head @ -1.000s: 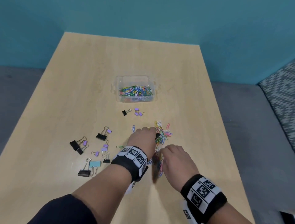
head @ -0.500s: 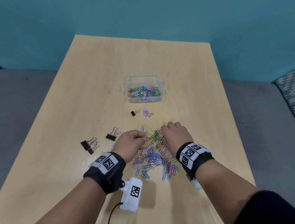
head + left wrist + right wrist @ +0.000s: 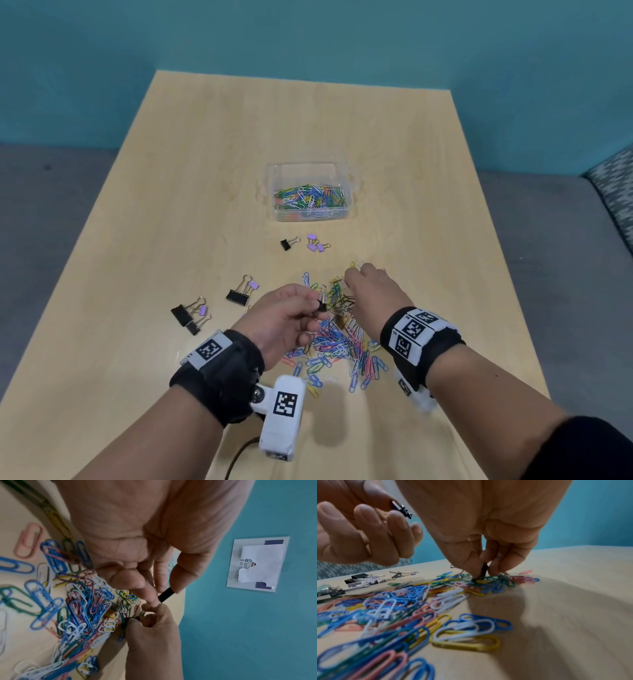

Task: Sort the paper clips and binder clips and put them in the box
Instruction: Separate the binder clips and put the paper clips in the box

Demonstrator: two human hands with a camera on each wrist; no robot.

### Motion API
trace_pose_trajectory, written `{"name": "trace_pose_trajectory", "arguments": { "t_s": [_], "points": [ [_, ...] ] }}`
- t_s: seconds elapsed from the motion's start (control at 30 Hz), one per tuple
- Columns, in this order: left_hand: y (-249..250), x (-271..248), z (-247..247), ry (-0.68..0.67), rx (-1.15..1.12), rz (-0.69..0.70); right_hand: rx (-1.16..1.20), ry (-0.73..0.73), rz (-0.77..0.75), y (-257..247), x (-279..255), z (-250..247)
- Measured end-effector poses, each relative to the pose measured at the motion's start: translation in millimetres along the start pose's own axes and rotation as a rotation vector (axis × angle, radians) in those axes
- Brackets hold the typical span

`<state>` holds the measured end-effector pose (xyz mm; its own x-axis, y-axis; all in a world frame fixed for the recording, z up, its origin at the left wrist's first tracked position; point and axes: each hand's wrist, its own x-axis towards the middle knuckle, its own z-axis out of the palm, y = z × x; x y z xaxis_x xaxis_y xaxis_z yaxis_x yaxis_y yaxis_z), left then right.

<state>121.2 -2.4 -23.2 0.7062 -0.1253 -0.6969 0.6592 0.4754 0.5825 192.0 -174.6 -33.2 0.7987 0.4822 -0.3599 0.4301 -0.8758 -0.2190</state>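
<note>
A clear plastic box (image 3: pixel 301 165) at mid-table holds several coloured paper clips. A loose pile of coloured paper clips (image 3: pixel 339 346) lies on the wooden table in front of me. My left hand (image 3: pixel 317 308) hovers just above the pile's left side and pinches a small black binder clip (image 3: pixel 322 305) (image 3: pixel 165 595) (image 3: pixel 401 510). My right hand (image 3: pixel 354 274) reaches down into the pile's far end. There its thumb and fingers (image 3: pixel 498 566) pinch another small dark binder clip (image 3: pixel 482 570) among green and yellow paper clips.
Black binder clips (image 3: pixel 238 294) (image 3: pixel 181 313) and small purple ones lie left of the pile. A small black clip (image 3: pixel 286 244) and purple clips (image 3: pixel 317 245) sit just before the box. Teal wall behind the table; grey floor on both sides.
The right hand has moved from the pile's near side to its far end and gone down into the clips. The left hand has drawn back left and risen, a small black binder clip in its fingertips.
</note>
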Motion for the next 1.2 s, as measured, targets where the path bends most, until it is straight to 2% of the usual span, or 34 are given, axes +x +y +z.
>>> {"name": "trace_pose_trajectory", "arguments": {
  "t_s": [0.1, 0.17, 0.23, 0.33, 0.37, 0.43, 0.5, 0.57, 0.67, 0.73, 0.9, 1.03, 1.13, 1.17, 1.2],
  "points": [
    [0, -3, -1, 0.047, 0.042, 0.023, 0.071, 0.016, -0.013, 0, 0, 4],
    [0, -5, -1, 0.113, 0.211, 0.068, 0.153, 0.032, -0.008, 1, -2, 5],
    [0, -9, 1, 0.186, 0.598, 0.185, 0.27, 0.054, 0.028, 3, -5, 2],
    [2, -19, 6, 0.184, 1.595, 0.406, 0.408, 0.045, 0.078, 7, -12, -9],
    [2, -22, 11, 0.171, 1.792, 0.459, 0.44, 0.028, 0.086, 9, -14, -11],
    [4, -26, 19, 0.125, 1.926, 0.497, 0.504, 0.005, 0.093, 12, -16, -14],
    [5, -25, 22, 0.111, 1.945, 0.522, 0.601, -0.012, 0.122, 17, -16, -13],
    [5, -22, 18, 0.158, 1.879, 0.568, 0.753, -0.014, 0.184, 22, -15, -12],
    [5, -15, 2, 0.271, 1.623, 0.521, 1.003, -0.013, 0.299, 28, -13, -13],
    [7, -7, -12, 0.369, 1.544, 0.496, 1.099, -0.013, 0.342, 26, -9, -17],
    [25, 17, -34, 0.53, 1.584, 0.449, 1.047, 0.033, 0.4, 3, 33, -21],
    [35, 32, -39, 0.591, 1.63, 0.503, 0.97, 0.032, 0.374, -22, 61, -20],
    [42, 30, -41, 0.61, 1.466, 0.51, 1.194, 0.031, 0.346, -17, 58, -23],
    [42, 26, -40, 0.607, 1.419, 0.529, 1.193, 0.082, 0.356, -6, 53, -22],
    [40, 20, -39, 0.594, 1.403, 0.566, 1.085, 0.148, 0.365, 8, 47, -22]
  ]
}}
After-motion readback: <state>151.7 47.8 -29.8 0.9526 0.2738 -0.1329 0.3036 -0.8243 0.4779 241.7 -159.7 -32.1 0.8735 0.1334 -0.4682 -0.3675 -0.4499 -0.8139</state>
